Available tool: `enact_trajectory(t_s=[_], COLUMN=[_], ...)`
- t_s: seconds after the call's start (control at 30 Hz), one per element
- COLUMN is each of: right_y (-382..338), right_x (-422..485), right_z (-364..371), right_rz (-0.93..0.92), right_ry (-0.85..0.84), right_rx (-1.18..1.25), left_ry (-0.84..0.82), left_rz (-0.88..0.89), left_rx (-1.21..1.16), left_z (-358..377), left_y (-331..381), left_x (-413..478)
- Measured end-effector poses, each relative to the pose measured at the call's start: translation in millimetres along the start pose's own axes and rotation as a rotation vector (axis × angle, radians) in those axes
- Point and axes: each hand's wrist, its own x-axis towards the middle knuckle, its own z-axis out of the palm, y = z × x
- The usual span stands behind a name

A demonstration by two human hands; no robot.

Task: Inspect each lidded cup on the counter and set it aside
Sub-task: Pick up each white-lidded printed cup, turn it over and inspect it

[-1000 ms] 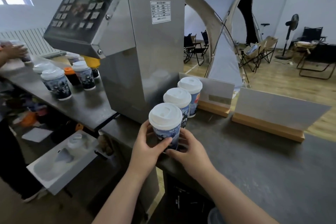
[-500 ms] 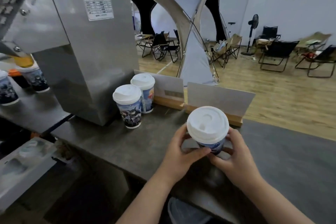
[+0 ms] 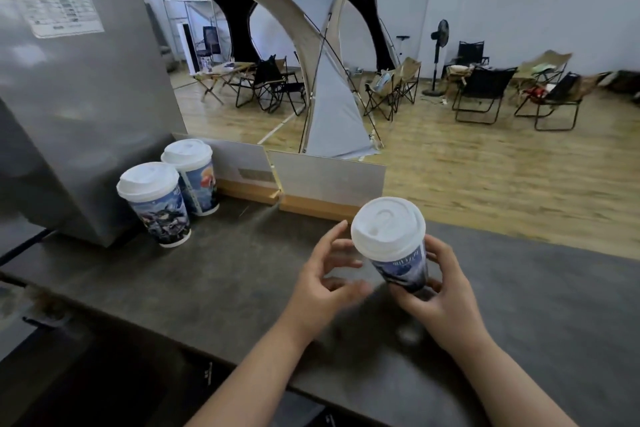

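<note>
A printed paper cup with a white lid is tilted toward me above the dark counter. My right hand grips its lower body from the right and below. My left hand hovers just left of the cup with fingers spread, slightly blurred, not touching it. Two more lidded cups stand upright at the left beside the steel machine: the nearer one and the farther one.
A large stainless machine fills the left side. Two white sign cards in wooden bases stand along the counter's far edge. Beyond are a grey tent, folding chairs and a fan on a wooden floor.
The cup went from the row beside the machine to the right, lifted and tilted. My left hand has come off it; only the right hand holds it now.
</note>
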Motion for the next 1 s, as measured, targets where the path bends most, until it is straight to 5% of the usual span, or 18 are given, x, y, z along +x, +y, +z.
enact_trajectory(t_s=[0.3,0.67,1.0], right_y=[-1.9,4.3,-0.3], right_x=[3.5,7.8,9.4], right_z=[-7.5,-9.4,-12.3], right_rz=[-0.034,-0.109,0.151], right_ry=[-0.111,-0.159,-0.037], right_rx=[0.173,0.023,0.400], left_ry=[0.039,0.094,0.038], left_rz=[0.038,-0.049,-0.180], left_rx=[-0.043,-0.139,-0.253], left_z=[-1.9,-7.3,-14.2], left_y=[9.3,7.4,0.1], left_x=[-6.7,-4.0,4.2])
